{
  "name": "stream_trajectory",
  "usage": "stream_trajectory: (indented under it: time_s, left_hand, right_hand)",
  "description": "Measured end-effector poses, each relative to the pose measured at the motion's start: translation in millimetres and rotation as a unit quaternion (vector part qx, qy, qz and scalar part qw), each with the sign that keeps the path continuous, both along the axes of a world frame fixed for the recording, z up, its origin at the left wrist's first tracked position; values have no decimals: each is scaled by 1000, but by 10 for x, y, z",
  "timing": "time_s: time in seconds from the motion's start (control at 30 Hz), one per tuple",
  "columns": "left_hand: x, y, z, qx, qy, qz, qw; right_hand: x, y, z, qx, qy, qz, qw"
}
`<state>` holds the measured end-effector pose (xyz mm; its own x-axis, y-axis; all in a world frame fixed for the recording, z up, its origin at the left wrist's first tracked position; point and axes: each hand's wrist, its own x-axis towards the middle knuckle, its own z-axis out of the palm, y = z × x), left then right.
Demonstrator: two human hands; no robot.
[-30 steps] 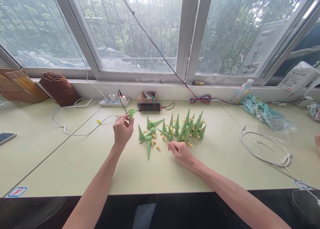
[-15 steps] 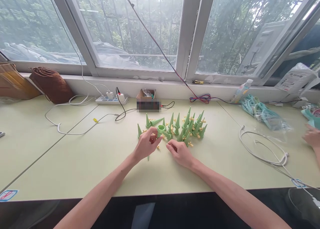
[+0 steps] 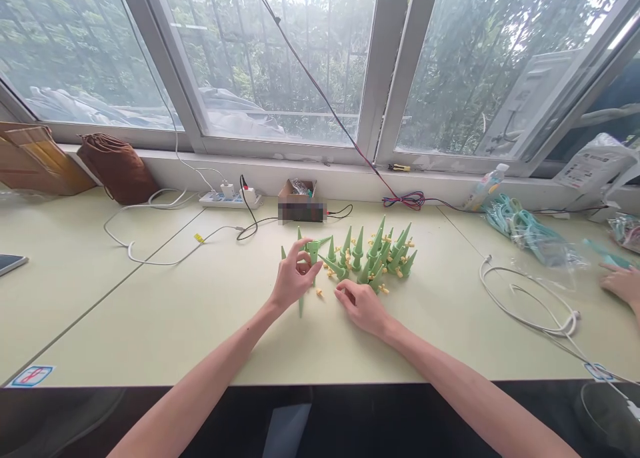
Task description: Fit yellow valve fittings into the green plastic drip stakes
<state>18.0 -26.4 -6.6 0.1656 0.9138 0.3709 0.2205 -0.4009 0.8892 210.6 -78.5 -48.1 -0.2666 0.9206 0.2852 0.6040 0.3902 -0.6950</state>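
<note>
My left hand (image 3: 294, 277) is closed around a green plastic plant-watering spike (image 3: 314, 250), wide end up, its lower part partly behind my fingers. My right hand (image 3: 364, 306) rests on the table with fingers curled, and what its fingertips hold, if anything, is hidden. A small yellow valve (image 3: 319, 293) lies between my hands. Beyond my right hand stands a cluster of green spikes (image 3: 376, 246), several with yellow valves fitted at their sides. Another green spike (image 3: 301, 305) points toward me below my left hand, partly hidden by it.
Behind the spikes are a small cardboard box (image 3: 297, 191) and a power strip (image 3: 230, 199). A white cable (image 3: 165, 263) runs across the left. At right lie a coiled white cable (image 3: 530, 311), bagged teal straps (image 3: 525, 228) and another person's hand (image 3: 620, 281).
The spike in my left hand has turned from its open ring facing me to a more upright pose. My right hand stays nearly still. The view has shifted slightly.
</note>
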Motion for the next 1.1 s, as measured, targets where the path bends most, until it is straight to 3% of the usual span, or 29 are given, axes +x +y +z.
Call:
stream_trajectory:
  time_s: [0.2, 0.5, 0.77, 1.1]
  left_hand:
    - [-2, 26, -2, 6, -7, 19, 1000]
    - [2, 42, -11, 29, -1, 29, 999]
    - [7, 33, -7, 38, 0, 43, 998]
    - [8, 38, -30, 50, -5, 37, 998]
  right_hand:
    - [-11, -24, 43, 13, -87, 9, 996]
    - [-215, 89, 319, 45, -266, 50, 962]
    - [-366, 119, 319, 84, -338, 52, 936]
    - [-507, 288, 410, -16, -395, -23, 918]
